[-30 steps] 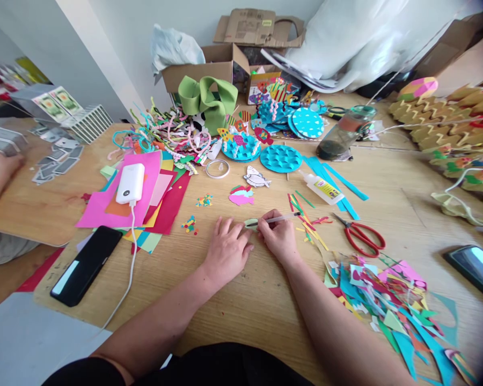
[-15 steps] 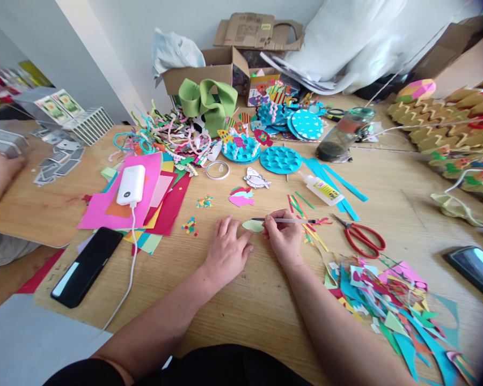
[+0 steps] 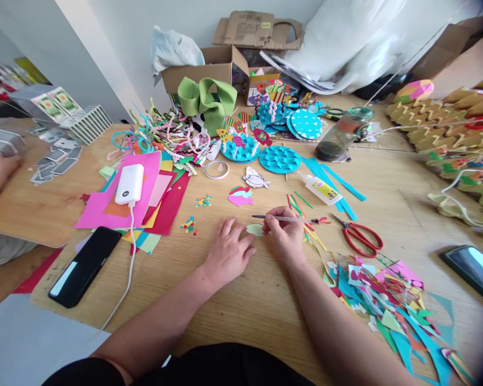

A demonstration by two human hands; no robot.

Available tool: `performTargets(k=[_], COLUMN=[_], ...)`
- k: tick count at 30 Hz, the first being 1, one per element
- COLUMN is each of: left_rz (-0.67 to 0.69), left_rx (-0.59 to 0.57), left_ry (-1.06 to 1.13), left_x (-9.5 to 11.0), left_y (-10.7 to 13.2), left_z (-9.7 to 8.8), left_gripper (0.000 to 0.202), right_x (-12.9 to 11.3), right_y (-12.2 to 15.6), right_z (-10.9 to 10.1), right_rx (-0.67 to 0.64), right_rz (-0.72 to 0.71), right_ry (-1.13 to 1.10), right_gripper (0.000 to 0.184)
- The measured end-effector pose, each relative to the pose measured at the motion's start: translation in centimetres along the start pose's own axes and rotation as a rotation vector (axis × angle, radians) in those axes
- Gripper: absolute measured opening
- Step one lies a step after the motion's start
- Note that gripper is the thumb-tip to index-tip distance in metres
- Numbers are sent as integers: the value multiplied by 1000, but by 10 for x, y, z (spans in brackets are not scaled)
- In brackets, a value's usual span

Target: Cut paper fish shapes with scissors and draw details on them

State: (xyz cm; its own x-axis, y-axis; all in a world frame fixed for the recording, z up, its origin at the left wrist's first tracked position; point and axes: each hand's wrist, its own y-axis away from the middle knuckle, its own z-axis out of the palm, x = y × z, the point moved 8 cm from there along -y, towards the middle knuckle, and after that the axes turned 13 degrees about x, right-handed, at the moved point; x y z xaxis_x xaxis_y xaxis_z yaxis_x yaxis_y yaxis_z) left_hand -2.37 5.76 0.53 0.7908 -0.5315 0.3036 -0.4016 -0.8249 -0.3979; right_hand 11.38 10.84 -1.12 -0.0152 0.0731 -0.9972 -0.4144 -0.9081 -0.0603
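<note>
**Fingers flat on a green cut-out, pen pinched just above it**

Fingers [image 3: 241, 240] of the left hand [image 3: 227, 252] lie spread and flat on the bench [image 3: 245, 311]. Their tips rest at the left edge of a small pale green paper shape [image 3: 256, 230], which sits between the two hands. The right hand [image 3: 285, 236] is closed around a thin pen [image 3: 290, 219], pinched near its middle. The barrel lies almost level, with its tip pointing left above the green piece. Whether the tip touches the paper cannot be told.

The cut-out looks thin, light and rounded, like a leaf, and only one edge seems to be held. A stroke pulling away from the left fingertips could make it slide or buckle, and the line would go astray. The pen's slim, smooth, clear barrel could also roll in so shallow a grip.

Loose narrow paper strips [image 3: 308, 217] in green, red and yellow lie just right of the right-hand fingers, where a sleeve or wrist could sweep them. Beyond them are red-handled scissors [image 3: 360, 237] with metal blades. A soft plastic glue bottle [image 3: 321, 188] lies on its side up and to the right of the fingers. A ragged heap of paper offcuts [image 3: 386, 303] sits near the right forearm.
</note>
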Motion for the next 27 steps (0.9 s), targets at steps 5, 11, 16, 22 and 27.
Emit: performTargets(k=[5, 11, 16, 22, 27], left_rz=[0, 3, 19, 28, 26], left_rx=[0, -25, -70, -62, -47], left_ry=[-12, -44, -82, -85, -73], left_x=[0, 2, 4, 4, 3], left_y=[0, 1, 2, 3, 2], left_z=[0, 1, 4, 5, 3], left_gripper=[26, 35, 45, 39, 36], right_x=[14, 21, 16, 5, -6], right_y=[-2, -2, 0, -3, 0], right_z=[2, 2, 0, -1, -5], right_rx=[-56, -60, -44, -46, 18], right_rz=[109, 109, 112, -9, -161], right_ry=[71, 155, 182, 264, 300], right_gripper=[14, 12, 11, 15, 14])
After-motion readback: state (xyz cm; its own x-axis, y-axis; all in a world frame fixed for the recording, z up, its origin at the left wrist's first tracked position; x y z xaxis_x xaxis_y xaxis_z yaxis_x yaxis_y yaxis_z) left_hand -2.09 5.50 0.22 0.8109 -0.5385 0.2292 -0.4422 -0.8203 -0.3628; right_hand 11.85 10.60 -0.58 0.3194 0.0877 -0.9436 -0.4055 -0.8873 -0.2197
